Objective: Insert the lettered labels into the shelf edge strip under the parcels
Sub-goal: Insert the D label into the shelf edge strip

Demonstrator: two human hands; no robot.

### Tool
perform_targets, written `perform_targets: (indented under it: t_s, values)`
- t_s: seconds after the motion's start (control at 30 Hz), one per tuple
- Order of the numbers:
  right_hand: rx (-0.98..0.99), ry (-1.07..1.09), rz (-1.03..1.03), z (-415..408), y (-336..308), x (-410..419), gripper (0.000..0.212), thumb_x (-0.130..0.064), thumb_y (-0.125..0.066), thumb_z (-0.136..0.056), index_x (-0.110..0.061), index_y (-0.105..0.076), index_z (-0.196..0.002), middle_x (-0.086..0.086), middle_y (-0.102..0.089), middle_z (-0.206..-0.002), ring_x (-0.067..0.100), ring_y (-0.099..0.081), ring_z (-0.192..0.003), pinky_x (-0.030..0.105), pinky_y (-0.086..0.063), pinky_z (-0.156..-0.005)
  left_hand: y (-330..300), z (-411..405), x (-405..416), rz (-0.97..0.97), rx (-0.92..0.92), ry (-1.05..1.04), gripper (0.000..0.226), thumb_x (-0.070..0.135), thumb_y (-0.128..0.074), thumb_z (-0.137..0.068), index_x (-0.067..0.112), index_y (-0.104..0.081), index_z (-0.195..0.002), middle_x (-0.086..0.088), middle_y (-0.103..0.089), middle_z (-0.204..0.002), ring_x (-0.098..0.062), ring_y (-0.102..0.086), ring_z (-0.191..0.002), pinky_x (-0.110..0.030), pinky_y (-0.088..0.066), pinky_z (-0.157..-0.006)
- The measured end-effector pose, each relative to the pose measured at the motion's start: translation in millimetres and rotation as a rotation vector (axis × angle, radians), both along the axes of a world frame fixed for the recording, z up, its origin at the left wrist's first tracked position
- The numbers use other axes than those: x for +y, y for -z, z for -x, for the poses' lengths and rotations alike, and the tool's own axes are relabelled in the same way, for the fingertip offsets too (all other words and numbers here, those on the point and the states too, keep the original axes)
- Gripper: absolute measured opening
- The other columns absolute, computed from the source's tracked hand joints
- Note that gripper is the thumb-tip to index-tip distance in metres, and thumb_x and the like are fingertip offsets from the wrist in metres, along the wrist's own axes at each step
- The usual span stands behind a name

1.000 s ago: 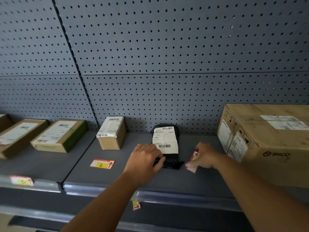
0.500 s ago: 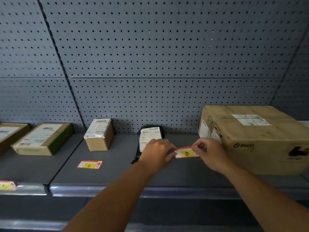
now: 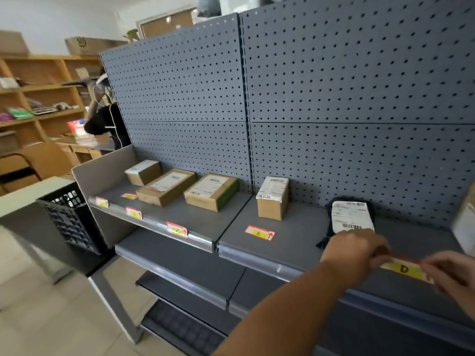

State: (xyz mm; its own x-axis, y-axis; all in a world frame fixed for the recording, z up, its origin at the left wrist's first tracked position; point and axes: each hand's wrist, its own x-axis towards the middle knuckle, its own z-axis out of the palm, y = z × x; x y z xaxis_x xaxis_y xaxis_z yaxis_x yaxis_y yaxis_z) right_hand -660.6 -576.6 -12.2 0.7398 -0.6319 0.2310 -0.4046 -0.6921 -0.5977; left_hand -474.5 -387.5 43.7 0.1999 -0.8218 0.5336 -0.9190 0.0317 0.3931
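Both my hands hold a red and yellow label marked D (image 3: pixel 403 269) over the front of the right shelf. My left hand (image 3: pixel 352 254) pinches its left end and my right hand (image 3: pixel 452 273) pinches its right end. Behind my left hand lies a black parcel (image 3: pixel 350 214) with a white shipping label. An E label (image 3: pixel 260 232) lies flat on the shelf in front of a small brown box (image 3: pixel 273 197). The clear shelf edge strip (image 3: pixel 257 259) runs along the shelf front. Three labels (image 3: pixel 176 229) sit in the left shelf's strip.
Three cardboard parcels (image 3: pixel 212 191) stand on the left shelf, with another loose label (image 3: pixel 129 196) beside them. A black crate (image 3: pixel 72 217) sits at the shelf's left end. A person (image 3: pixel 105 116) stands behind the pegboard by wooden shelves. A large carton's corner (image 3: pixel 464 222) shows at the right.
My view has swung left and pulled back, showing the whole left shelf. Both hands with the D label have come forward from beside the black parcel to the shelf's front edge.
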Motion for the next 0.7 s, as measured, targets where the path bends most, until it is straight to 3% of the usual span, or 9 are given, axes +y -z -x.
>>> perform_targets:
  t_s: [0.03, 0.1, 0.2, 0.23, 0.27, 0.33, 0.47, 0.57, 0.7]
  values:
    - [-0.006, -0.006, -0.147, -1, 1, 8, 0.018, -0.025, -0.076, -0.087, -0.04, -0.069, -0.093, -0.006, -0.073, -0.079, 0.012, -0.067, -0.063, 0.029, -0.056, -0.064, 0, -3, 7, -0.005, 0.007, 0.003, 0.015, 0.022, -0.07, -0.092, 0.012, -0.072, -0.103, -0.009, -0.068, -0.098, -0.029, -0.063, -0.089, -0.043, -0.054, -0.074]
    - [-0.025, 0.055, -0.103, -11, 3, 14, 0.02, -0.044, -0.084, -0.074, -0.043, -0.07, -0.089, -0.008, -0.072, -0.073, 0.013, -0.067, -0.063, 0.028, -0.056, -0.065, -2, -11, 19, -0.011, 0.021, 0.009, 0.014, 0.021, -0.07, -0.093, 0.011, -0.073, -0.103, -0.009, -0.068, -0.098, -0.03, -0.063, -0.089, -0.042, -0.054, -0.073]
    - [-0.038, 0.062, -0.191, -30, 9, 24, 0.035, -0.008, -0.077, -0.083, -0.042, -0.07, -0.09, -0.001, -0.072, -0.071, 0.027, -0.068, -0.061, 0.034, -0.059, -0.062, -5, -21, 35, -0.039, 0.022, 0.012, 0.016, 0.021, -0.07, -0.093, 0.011, -0.073, -0.105, -0.01, -0.068, -0.103, -0.03, -0.063, -0.092, -0.042, -0.054, -0.074]
    - [-0.038, 0.045, -0.229, -28, 10, 30, 0.029, -0.016, -0.075, -0.084, -0.043, -0.07, -0.091, 0.001, -0.073, -0.071, 0.027, -0.068, -0.062, 0.038, -0.059, -0.064, -5, -25, 39, -0.053, 0.023, 0.016, 0.017, 0.021, -0.069, -0.094, 0.011, -0.073, -0.107, -0.01, -0.068, -0.104, -0.03, -0.063, -0.093, -0.042, -0.054, -0.075]
    - [-0.006, 0.027, -0.194, -29, 8, 37, 0.013, -0.036, -0.073, -0.082, -0.042, -0.068, -0.093, 0.003, -0.073, -0.072, 0.025, -0.069, -0.062, 0.043, -0.059, -0.065, -5, -31, 43, -0.069, 0.021, 0.024, 0.018, 0.021, -0.068, -0.094, 0.011, -0.073, -0.108, -0.009, -0.068, -0.106, -0.029, -0.063, -0.095, -0.043, -0.054, -0.076]
    - [-0.042, 0.017, -0.165, -35, -8, 59, 0.031, -0.061, -0.063, -0.074, -0.04, -0.067, -0.098, 0.001, -0.074, -0.074, 0.016, -0.071, -0.064, 0.047, -0.06, -0.062, -5, -43, 53, -0.1, 0.01, 0.046, 0.019, 0.022, -0.067, -0.095, 0.012, -0.073, -0.11, -0.008, -0.068, -0.108, -0.027, -0.063, -0.097, -0.044, -0.054, -0.078]
    - [-0.051, 0.025, -0.063, -70, -49, 135, 0.008, -0.041, -0.069, -0.086, -0.047, -0.068, -0.09, -0.023, -0.071, -0.083, -0.003, -0.067, -0.075, 0.035, -0.058, -0.064, -4, -87, 81, -0.108, -0.026, 0.065, 0.017, 0.027, -0.066, -0.096, 0.017, -0.074, -0.108, -0.002, -0.069, -0.105, -0.021, -0.065, -0.092, -0.041, -0.055, -0.077]
    - [-0.094, -0.006, -0.093, -116, -52, 171, 0.013, -0.025, -0.073, -0.088, -0.037, -0.07, -0.083, -0.02, -0.071, -0.081, 0.0, -0.066, -0.077, 0.032, -0.056, -0.068, -1, -132, 115, -0.126, 0.006, 0.074, 0.012, 0.027, -0.068, -0.094, 0.022, -0.074, -0.103, 0.003, -0.066, -0.098, -0.015, -0.064, -0.087, -0.041, -0.055, -0.076]
    - [-0.076, -0.088, -0.069, -174, -39, 214, 0.009, -0.023, -0.071, -0.091, -0.031, -0.069, -0.087, -0.016, -0.069, -0.08, 0.001, -0.063, -0.077, 0.022, -0.054, -0.066, 14, -193, 158, -0.102, 0.046, 0.04, 0.01, 0.024, -0.074, -0.091, 0.022, -0.075, -0.1, 0.006, -0.067, -0.091, -0.011, -0.064, -0.082, -0.041, -0.055, -0.075]
